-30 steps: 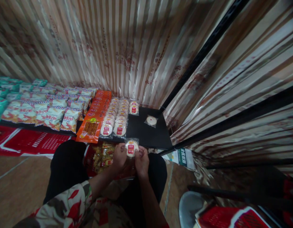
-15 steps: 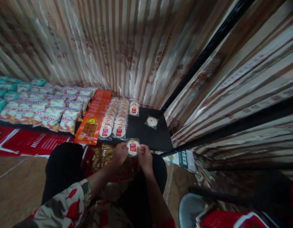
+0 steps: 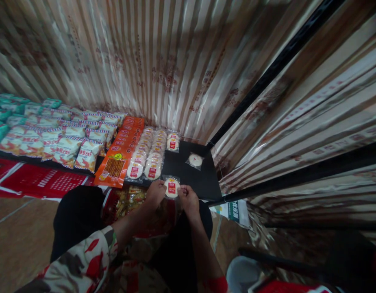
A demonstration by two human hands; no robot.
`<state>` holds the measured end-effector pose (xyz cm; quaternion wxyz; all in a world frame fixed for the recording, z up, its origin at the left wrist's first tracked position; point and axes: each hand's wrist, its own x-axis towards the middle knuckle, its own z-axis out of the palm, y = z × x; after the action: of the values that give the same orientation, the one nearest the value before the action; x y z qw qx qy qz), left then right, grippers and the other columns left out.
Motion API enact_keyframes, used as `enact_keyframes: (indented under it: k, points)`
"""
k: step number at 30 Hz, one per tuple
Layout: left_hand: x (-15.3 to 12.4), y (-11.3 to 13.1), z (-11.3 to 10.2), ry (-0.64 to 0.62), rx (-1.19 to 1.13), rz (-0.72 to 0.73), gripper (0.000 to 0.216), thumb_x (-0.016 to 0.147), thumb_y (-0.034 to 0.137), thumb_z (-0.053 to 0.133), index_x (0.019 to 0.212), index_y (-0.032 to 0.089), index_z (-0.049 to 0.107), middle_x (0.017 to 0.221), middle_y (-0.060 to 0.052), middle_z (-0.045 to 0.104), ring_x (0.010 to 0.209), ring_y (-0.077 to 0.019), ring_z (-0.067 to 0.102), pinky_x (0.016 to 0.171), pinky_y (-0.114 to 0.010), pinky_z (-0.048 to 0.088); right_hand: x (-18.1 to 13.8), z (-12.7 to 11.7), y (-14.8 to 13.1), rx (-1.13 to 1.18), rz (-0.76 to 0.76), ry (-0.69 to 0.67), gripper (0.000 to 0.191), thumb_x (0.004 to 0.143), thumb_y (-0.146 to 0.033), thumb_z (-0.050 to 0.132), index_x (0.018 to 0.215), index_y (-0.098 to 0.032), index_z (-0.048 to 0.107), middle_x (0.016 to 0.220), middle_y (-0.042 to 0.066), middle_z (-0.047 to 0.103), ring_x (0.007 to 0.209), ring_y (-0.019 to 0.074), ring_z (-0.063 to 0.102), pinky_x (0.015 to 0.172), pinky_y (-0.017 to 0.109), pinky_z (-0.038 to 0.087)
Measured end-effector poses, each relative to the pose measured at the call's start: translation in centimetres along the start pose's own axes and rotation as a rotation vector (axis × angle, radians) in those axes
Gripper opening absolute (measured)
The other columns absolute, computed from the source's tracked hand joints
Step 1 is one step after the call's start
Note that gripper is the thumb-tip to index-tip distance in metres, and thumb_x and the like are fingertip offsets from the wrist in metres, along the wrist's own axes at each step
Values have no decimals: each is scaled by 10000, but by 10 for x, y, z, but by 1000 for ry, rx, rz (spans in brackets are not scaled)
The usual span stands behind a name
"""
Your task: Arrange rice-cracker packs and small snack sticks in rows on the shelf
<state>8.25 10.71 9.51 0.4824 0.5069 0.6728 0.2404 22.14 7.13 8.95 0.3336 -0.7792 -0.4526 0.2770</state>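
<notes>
Left hand (image 3: 155, 193) and right hand (image 3: 188, 200) have shifted slightly forward since the earlier frame, bringing the wrapped cracker (image 3: 172, 189) to the front edge of the black shelf (image 3: 188, 177). Leftmost among the risks, the orange packet (image 3: 119, 148) pokes past that edge; a passing sleeve (image 3: 84, 258) could drag it off. Next, 2 rows of wrapped crackers (image 3: 153, 169) overlap, and a bump could skew them. Both hands pinch the held cracker by its sides: too hard a squeeze might snap it, while slick film might let it drop towards the red package (image 3: 169, 213) below. Farther right, a lone cracker (image 3: 195, 160) lies flat, where a stray knuckle could nudge it.
</notes>
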Motion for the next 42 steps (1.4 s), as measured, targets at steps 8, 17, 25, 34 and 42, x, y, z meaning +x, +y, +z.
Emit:
enact_keyframes:
  k: [8,17,25,34,42]
  points:
    - [4,10,1,18,43,-25,265,764,162,492,956,167,675,858,-50,713,774,-165,624,644,-228,432,17,2,13,82,-57,-26,195,727,-355,563,839,-219,648,732,5,710,661,163,661,641,259,490]
    - [11,11,7,-3,55,33,288,770,164,492,1001,162,664,961,-71,709,849,-187,632,746,-258,452,26,3,10,252,-44,-55,250,701,-358,558,870,-188,628,781,38,712,680,174,664,671,290,519]
    - [15,14,19,42,40,53,370,754,131,542,1108,66,626,1175,-156,636,1104,-224,576,974,-288,402,30,5,2,271,-13,-19,296,675,-367,549,874,-163,629,782,55,702,694,184,658,683,296,524]
    - [15,25,30,43,75,164,326,737,82,517,1049,97,611,1083,-100,636,1025,-174,583,929,-271,434,39,6,-4,202,-43,32,278,708,-350,524,893,-173,631,841,61,712,756,183,666,734,303,523]
    - [20,31,43,90,90,220,318,731,105,519,1023,114,643,1203,-129,555,1168,-212,521,1035,-305,378,48,13,-6,224,-58,95,309,704,-355,513,915,-158,624,874,93,709,793,198,674,757,311,527]
